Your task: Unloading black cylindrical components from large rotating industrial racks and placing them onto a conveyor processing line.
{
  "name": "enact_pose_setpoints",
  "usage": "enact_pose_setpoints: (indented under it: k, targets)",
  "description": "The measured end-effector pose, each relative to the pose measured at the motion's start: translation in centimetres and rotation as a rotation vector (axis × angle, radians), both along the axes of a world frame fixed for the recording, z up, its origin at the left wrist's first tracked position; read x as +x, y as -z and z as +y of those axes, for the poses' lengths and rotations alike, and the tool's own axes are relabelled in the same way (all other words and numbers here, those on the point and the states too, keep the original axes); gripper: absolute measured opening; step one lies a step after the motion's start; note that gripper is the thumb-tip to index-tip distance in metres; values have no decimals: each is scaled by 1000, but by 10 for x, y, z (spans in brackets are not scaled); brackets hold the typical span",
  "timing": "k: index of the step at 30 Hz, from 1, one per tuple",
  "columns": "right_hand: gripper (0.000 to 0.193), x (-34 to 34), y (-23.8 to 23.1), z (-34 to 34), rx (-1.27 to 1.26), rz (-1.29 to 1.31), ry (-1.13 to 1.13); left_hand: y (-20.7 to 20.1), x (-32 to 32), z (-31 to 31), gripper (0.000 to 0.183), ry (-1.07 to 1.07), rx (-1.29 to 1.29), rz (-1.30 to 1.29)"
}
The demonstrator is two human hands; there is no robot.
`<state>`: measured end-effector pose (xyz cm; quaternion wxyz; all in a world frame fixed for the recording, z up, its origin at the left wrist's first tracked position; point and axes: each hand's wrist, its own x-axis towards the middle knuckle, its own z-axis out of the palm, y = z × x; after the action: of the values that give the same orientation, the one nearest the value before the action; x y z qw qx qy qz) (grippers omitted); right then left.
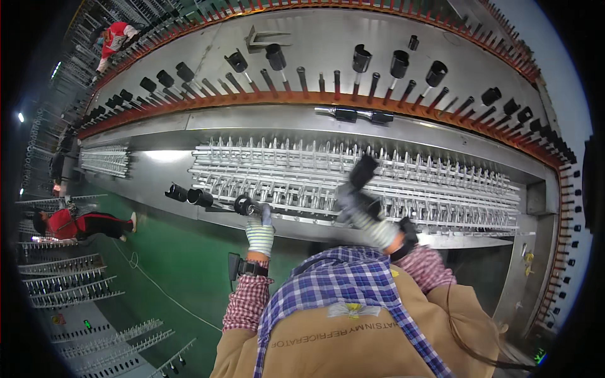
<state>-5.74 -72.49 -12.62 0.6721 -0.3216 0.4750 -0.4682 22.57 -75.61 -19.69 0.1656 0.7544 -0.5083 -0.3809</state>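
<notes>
Gripping what looks like the short silvery stem of a black, round, open-mouthed cup (243, 205), the fingers of the L hand (259, 236), in a striped pale knit glove, sit just R of & below its mouth. R hand (373, 228), similar glove, is badly blurred: a dark cylindrical part (363, 172) shows just beyond its fingers, prob. held, but can't tell how they close. 2 more black cups (200, 197) lie L of the first, so 3 in that row; stems partly hidden, can't tell if the L hand has those too.

Beyond both hands: long silvery metal racks w/ upright hooks (283, 167) on a stainless-steel table (164, 157); too dense to count, R arm & blurred part cover some. Separate shorter rack (105, 160) at far L end.

Past that, 2 black cylinders w/ silvery tips (345, 114) lie end to end on the steel ledge. Then a curved orange rail (277, 98) w/ many black parts on pegs, tiny & uncountable toward the ends. 1 flat metal bracket (265, 40) behind it.

Far L: 2 people in red tops (66, 223), 1 near the upper edge, small; green floor (164, 252) below.
</notes>
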Motion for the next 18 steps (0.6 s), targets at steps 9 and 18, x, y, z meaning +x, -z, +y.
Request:
enact_pose_setpoints:
  k: [9,18]
  targets:
    - [35,119,41,-9,337,-498,353,-10,-3,-16,53,252,-263,-195]
    - [33,130,116,4,-220,232,304,1,5,-26,57,368,-404,-113]
